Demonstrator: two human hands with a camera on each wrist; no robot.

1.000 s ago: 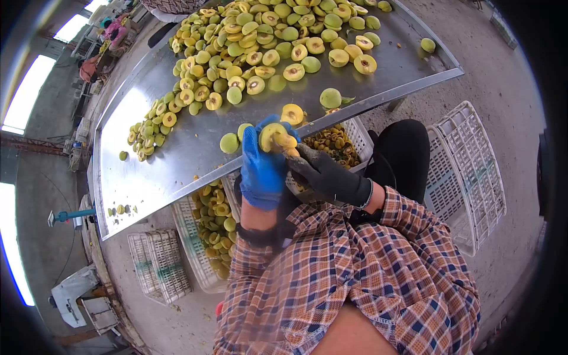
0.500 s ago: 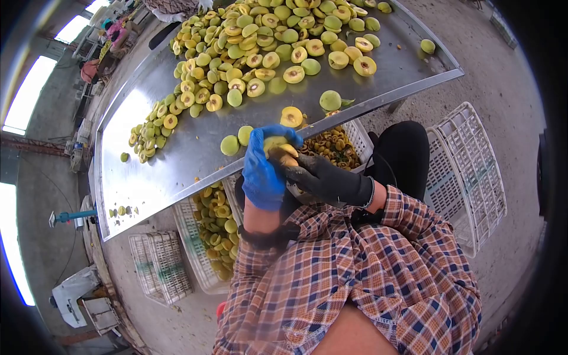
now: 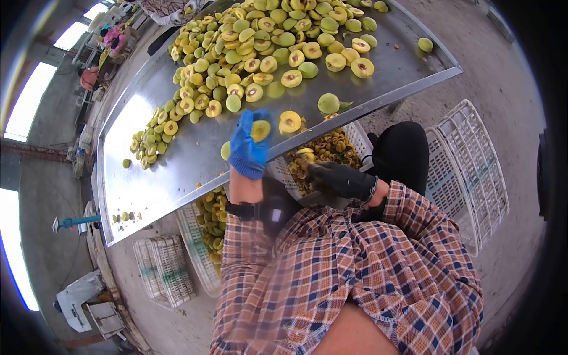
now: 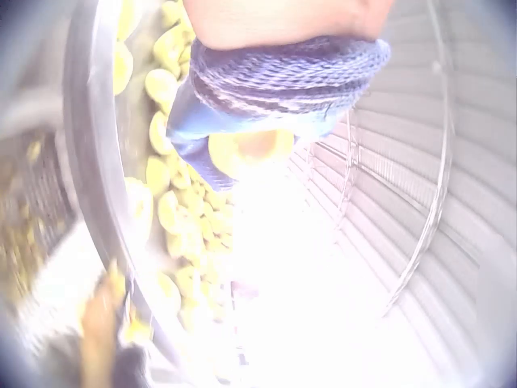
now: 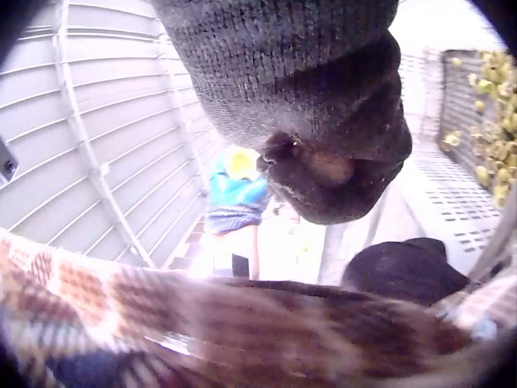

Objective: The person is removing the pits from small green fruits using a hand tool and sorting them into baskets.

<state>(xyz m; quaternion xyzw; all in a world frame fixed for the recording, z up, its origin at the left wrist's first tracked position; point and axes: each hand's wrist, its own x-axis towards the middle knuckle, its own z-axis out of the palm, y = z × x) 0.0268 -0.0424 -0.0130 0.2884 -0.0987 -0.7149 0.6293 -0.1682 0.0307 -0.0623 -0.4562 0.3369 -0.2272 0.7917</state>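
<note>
My left hand point(image 3: 248, 148), in a blue glove, holds a yellow-green stone fruit half point(image 3: 260, 131) just above the near edge of the metal table point(image 3: 189, 157). The cut face of that half shows in the left wrist view under the glove's cuff. In a black glove, my right hand point(image 3: 343, 180) is over a white crate point(image 3: 361, 137) of brown-yellow scraps. Its fingers curl round a short brown tool point(image 4: 98, 331), smeared with yellow pulp; the glove hides most of it. A rounded brown end shows inside the fist in the right wrist view.
A large heap of halved fruits point(image 3: 236, 47) covers the table's far side. Near its front edge lie a cut half point(image 3: 290, 122) and a green fruit point(image 3: 328, 103). Another crate point(image 3: 198, 248) of fruit halves stands under the table, with stacked crates point(image 3: 467, 177) at right.
My hands, together at the fruit half before, have parted. The left has carried the half up and left over the table. The right has lowered slightly over the scraps crate.
</note>
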